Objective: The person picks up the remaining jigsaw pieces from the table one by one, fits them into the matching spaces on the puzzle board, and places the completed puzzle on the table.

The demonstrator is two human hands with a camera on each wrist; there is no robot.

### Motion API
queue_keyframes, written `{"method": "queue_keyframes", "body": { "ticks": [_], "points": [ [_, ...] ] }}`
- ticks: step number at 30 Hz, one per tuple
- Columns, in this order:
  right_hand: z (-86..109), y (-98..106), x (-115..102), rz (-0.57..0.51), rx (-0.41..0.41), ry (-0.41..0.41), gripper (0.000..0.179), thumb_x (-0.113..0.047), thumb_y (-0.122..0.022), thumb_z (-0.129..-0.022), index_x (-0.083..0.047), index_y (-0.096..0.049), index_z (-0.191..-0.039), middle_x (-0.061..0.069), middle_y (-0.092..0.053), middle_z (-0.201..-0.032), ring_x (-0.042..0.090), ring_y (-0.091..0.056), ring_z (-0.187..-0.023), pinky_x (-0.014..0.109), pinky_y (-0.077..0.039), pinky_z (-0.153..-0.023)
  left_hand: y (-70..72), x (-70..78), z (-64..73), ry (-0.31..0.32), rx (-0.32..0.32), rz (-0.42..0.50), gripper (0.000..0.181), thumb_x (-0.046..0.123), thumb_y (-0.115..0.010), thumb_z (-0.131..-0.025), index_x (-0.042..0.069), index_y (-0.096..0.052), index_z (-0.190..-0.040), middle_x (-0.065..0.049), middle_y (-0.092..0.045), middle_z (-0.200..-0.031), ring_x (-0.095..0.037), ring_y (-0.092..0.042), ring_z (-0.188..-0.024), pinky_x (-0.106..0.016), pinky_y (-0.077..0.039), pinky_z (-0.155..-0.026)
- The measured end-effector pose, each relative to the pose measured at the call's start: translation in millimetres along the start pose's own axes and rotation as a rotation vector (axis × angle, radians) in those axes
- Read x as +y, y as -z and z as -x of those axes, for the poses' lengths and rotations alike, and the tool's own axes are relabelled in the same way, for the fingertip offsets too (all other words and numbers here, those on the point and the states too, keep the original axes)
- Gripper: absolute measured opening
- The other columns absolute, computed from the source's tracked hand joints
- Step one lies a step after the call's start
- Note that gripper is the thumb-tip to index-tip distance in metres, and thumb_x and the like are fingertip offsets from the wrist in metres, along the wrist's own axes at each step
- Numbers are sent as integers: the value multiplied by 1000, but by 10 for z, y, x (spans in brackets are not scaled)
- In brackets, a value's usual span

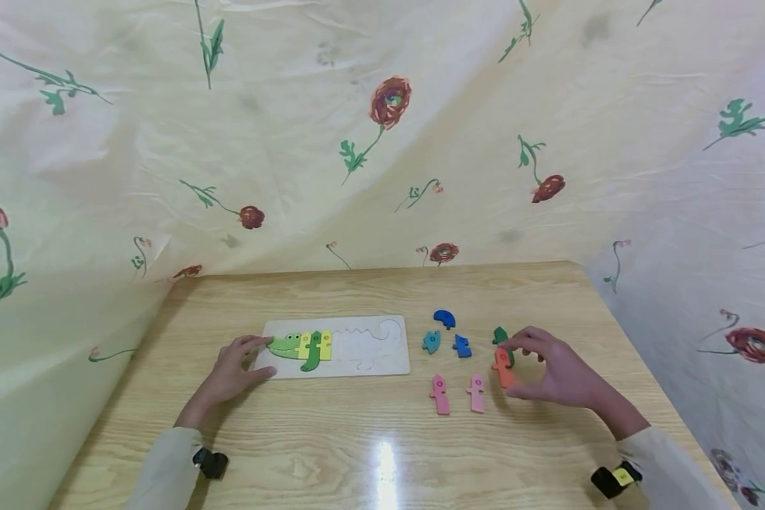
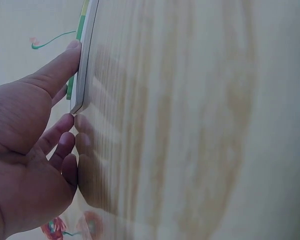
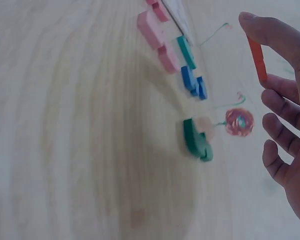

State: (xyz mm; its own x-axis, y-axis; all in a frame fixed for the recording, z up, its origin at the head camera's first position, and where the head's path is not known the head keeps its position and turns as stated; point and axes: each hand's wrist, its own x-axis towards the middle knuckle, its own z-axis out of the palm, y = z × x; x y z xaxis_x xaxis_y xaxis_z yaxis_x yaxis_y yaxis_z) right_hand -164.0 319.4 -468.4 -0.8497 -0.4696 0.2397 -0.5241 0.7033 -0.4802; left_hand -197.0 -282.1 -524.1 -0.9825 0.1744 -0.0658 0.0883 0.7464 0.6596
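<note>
A white puzzle board lies on the table, with a green crocodile head and yellow and green body pieces set at its left end. My left hand rests at the board's left end, thumb by the near corner and a fingertip at the head piece; the left wrist view shows the thumb against the board's edge. Between thumb and fingertip, my right hand pinches an orange puzzle piece, raised over the table. Beneath and behind it lies a dark green puzzle piece.
Two pink puzzle pieces lie right of the board, near side. Farther back are a teal puzzle piece and two blue puzzle pieces. A flowered cloth hangs behind the wooden table and along its sides.
</note>
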Motion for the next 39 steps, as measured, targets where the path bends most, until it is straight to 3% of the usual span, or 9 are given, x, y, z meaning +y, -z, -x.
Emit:
{"method": "queue_keyframes", "body": {
  "ticks": [4,8,18,29,39],
  "points": [
    [-101,9,-58,-3,20,28,58,-40,-93,-73,-21,-70,-123,-2,-63,-116,22,-61,-97,44,-54,-77,-12,12,1,-1,3,3,66,32,-79,-91,13,-54,-148,-26,-37,-153,-46,-33,-131,-68,-33,-102],
    [-208,-15,-91,4,37,56,59,-39,-93,-73,-17,-71,-123,1,-63,-114,22,-60,-95,39,-53,-74,-1,15,2,1,6,4,66,31,-79,-91,13,-54,-148,-26,-37,-154,-47,-33,-133,-69,-32,-103],
    [-488,-42,-241,0,44,52,62,-41,-93,-73,-13,-71,-124,4,-64,-113,22,-60,-98,44,-55,-77,36,18,-2,0,-3,-8,66,30,-79,-91,11,-53,-148,-27,-38,-153,-49,-33,-133,-70,-32,-103],
    [-769,-112,-385,-41,73,48,60,-39,-92,-74,-13,-71,-124,-2,-63,-113,17,-58,-96,39,-52,-73,18,63,19,-10,6,-10,65,29,-79,-91,10,-53,-148,-28,-38,-153,-49,-33,-132,-70,-32,-103],
    [-1029,-272,-500,-68,34,71,64,-45,-90,-76,-11,-71,-126,-2,-62,-112,16,-57,-97,40,-52,-76,6,28,12,-1,2,-11,66,30,-79,-91,12,-53,-149,-28,-37,-153,-50,-32,-133,-71,-30,-104]
  ]
}}
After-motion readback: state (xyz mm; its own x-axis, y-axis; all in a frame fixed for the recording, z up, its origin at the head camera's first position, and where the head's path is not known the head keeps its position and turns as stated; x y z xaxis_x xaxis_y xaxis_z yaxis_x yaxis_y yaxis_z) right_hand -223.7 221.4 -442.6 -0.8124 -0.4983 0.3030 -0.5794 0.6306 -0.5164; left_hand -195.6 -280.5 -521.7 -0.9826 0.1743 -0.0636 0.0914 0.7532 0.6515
